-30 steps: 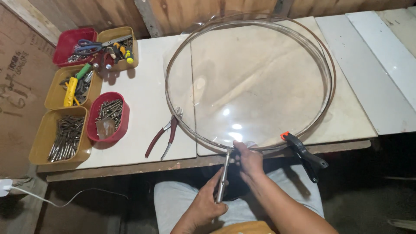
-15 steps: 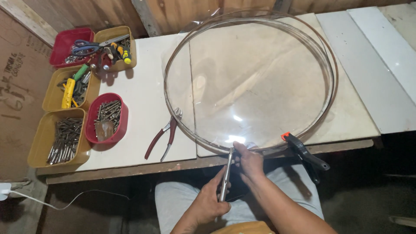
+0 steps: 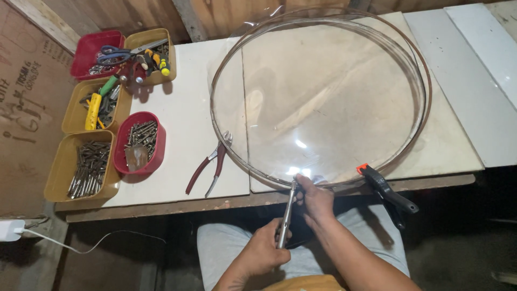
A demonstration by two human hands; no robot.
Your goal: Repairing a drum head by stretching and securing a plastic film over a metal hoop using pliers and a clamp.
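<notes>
Nearest, the left hand (image 3: 264, 249) is closed round the handle of a slim metal tool (image 3: 286, 214), its tip at the near rim of the large clear dome (image 3: 323, 97). The right hand (image 3: 314, 198) pinches that rim, fingers curled. The dome, ringed by a metal band, lies on the bench (image 3: 183, 118); it looks light, flexible and scratch-prone, best held at the banded edge.

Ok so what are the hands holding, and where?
The left hand grips a metal hand tool by its handle. The right hand pinches the near rim of the big clear round cover.
</notes>
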